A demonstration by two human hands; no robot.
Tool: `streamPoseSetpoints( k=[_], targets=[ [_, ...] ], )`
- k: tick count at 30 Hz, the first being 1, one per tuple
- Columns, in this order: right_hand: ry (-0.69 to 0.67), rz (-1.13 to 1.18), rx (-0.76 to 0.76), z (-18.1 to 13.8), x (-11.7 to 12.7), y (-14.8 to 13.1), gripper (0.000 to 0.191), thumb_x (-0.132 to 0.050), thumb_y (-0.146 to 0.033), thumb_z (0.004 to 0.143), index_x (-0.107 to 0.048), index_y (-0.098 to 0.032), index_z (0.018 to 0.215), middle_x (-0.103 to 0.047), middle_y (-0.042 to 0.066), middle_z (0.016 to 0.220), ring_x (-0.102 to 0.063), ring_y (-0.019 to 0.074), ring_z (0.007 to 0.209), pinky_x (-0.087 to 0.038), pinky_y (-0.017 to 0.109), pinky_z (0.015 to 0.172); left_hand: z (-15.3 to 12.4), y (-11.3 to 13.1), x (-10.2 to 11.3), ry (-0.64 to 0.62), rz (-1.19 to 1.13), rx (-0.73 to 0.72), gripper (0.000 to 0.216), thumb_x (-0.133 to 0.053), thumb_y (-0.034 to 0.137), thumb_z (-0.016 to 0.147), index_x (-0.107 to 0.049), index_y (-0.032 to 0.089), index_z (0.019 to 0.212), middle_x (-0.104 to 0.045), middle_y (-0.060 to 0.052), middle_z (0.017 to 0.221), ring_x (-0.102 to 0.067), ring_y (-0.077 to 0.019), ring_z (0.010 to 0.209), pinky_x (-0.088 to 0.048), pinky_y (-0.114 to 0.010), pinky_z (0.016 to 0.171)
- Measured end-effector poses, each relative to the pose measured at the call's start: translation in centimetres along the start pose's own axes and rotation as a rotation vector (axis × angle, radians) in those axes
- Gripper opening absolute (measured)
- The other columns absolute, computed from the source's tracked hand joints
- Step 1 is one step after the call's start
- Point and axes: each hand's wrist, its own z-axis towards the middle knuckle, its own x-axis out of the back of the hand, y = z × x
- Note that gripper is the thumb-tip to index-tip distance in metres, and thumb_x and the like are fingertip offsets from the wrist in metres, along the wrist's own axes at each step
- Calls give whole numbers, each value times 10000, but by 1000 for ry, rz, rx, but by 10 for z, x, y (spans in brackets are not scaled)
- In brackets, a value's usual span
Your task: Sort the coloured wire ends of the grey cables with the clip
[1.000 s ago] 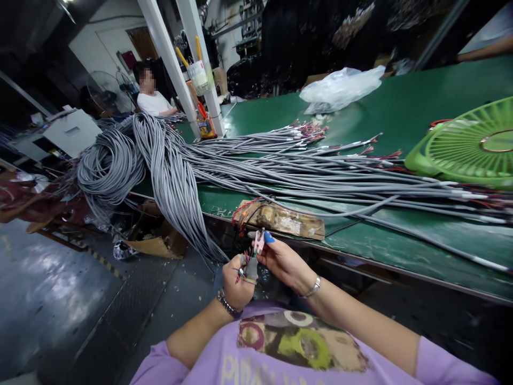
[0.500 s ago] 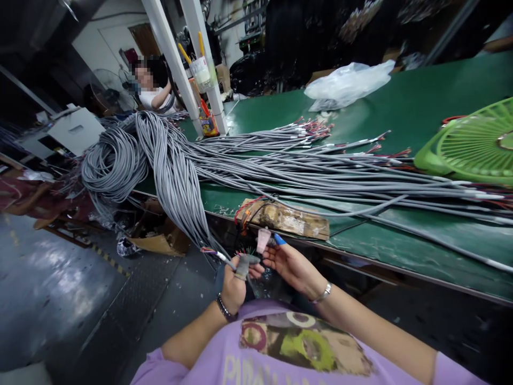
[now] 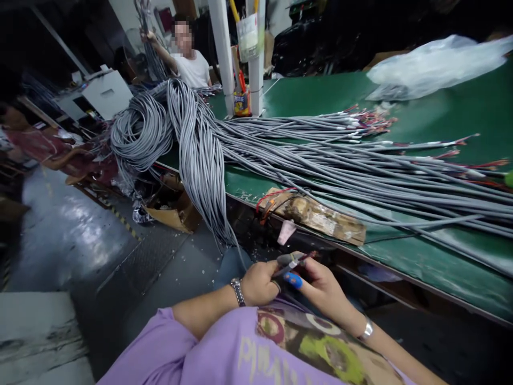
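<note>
Since it released the pink piece point(image 3: 286, 232), the right hand point(image 3: 329, 293) touches cable point(image 3: 287, 266).

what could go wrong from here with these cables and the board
The grey cables draped over the edge of the green table might slide or snag. The wires on the cable end between the left hand and right hand could bend or break. The wooden board at the table's front edge might get knocked off.
</note>
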Motion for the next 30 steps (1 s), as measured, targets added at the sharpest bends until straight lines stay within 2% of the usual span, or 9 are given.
streamPoseSetpoints(
  k=[2, 5, 9, 13, 18, 21, 24, 28, 30],
  targets=[
    [1, -46, 40, 1, -5, -1, 228, -609, -411, 785, -637, -191, 836, -628, 55, 806, -560, 177, 727, -467, 290, 697, 0, 1, 0, -13, 25, -7, 335, -546, 142, 712, -655, 215, 1021, -696, -9, 816, -611, -190, 721, -456, -273, 675],
    [-30, 23, -15, 3, -9, 3, 271, -551, -441, 822, -640, -190, 872, -616, 41, 749, -551, 159, 671, -464, 270, 640, -1, 1, 4, -9, -44, -3, 327, -572, 160, 720, -644, 205, 1036, -694, -26, 844, -616, -193, 740, -463, -282, 692],
    [-105, 168, -141, 4, -12, 4, 365, -525, -517, 813, -646, -174, 824, -591, 19, 671, -470, 114, 529, -408, 236, 510, -3, -1, 17, -48, -446, 57, 338, -683, 267, 705, -619, 150, 1015, -686, -70, 842, -626, -192, 750, -480, -288, 686],
    [-185, 211, -148, 6, -16, 1, 428, -515, -549, 806, -650, -148, 742, -543, -2, 604, -387, 87, 500, -347, 223, 494, -2, 2, 28, 109, -686, 112, 349, -654, 378, 754, -640, 136, 1005, -684, -104, 925, -628, -165, 708, -482, -281, 665],
    [-260, 233, -167, 9, -24, 6, 442, -576, -569, 750, -629, -137, 675, -523, -10, 605, -416, 102, 564, -368, 234, 555, 0, 10, 23, 112, -576, 36, 355, -673, 401, 735, -684, 148, 983, -697, -97, 920, -633, -193, 801, -489, -294, 740],
    [-237, 243, -214, 9, -27, 10, 442, -608, -572, 717, -601, -138, 636, -491, -21, 585, -393, 92, 546, -345, 223, 518, 2, 8, 14, 184, -489, 55, 339, -681, 404, 722, -697, 150, 946, -703, -81, 842, -629, -174, 707, -495, -256, 618],
    [-207, 273, -309, 9, -29, 12, 439, -639, -567, 685, -556, -143, 605, -451, -38, 523, -378, 78, 474, -317, 214, 460, 4, 1, 5, 304, -516, 133, 345, -679, 419, 715, -692, 144, 923, -696, -65, 761, -589, -137, 561, -454, -226, 476],
    [-212, 319, -378, 10, -30, 13, 432, -654, -563, 667, -545, -147, 628, -514, -21, 548, -466, 96, 466, -373, 225, 480, 8, -5, -3, 384, -588, 193, 303, -673, 405, 716, -697, 132, 844, -671, -40, 648, -538, -115, 475, -411, -215, 419],
    [-241, 276, -366, 10, -27, 13, 425, -626, -563, 697, -559, -145, 658, -546, -9, 565, -494, 107, 491, -389, 229, 500, 10, -6, -4, 402, -621, 177, 265, -671, 376, 721, -698, 129, 812, -676, -44, 663, -566, -124, 527, -436, -222, 477]
  ],
)
